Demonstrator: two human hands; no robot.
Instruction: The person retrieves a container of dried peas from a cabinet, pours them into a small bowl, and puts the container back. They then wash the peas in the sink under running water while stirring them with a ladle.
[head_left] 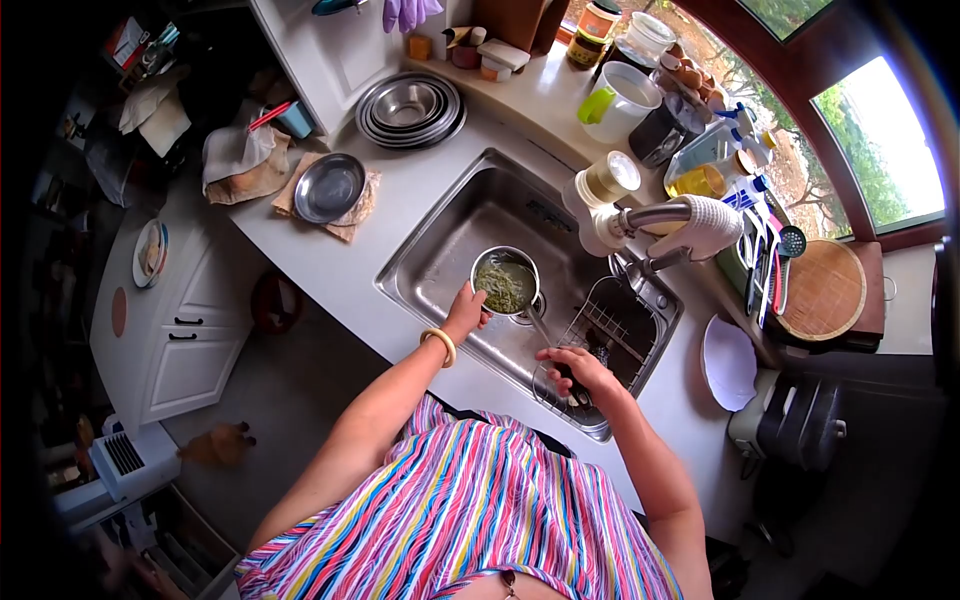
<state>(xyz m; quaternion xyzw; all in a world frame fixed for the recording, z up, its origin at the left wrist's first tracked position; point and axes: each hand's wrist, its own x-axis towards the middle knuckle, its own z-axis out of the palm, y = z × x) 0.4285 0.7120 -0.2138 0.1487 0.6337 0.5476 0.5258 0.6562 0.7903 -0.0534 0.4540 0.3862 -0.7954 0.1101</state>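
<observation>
Over the steel sink (425, 245) I see a small metal pan (477, 262) with green leafy bits and cloudy liquid inside. My left hand (466, 309) is closed on its near rim, with a pale bangle at the wrist. The pan's handle (547, 334) points down and right, toward my right hand. My right hand (580, 372) hovers over the near right part of the sink, its fingers apart and bent, with nothing seen in it. Below it is a wire rack (612, 330) in the sink. The faucet (652, 215) reaches in from the far right side.
Stacked metal bowls (410, 105) stand on the counter behind the sink, left of it a metal plate (330, 187) on a cloth. Bottles (697, 180), a clear pitcher (628, 98) and a round board (822, 288) line the window side. A lilac bowl (728, 362) lies right.
</observation>
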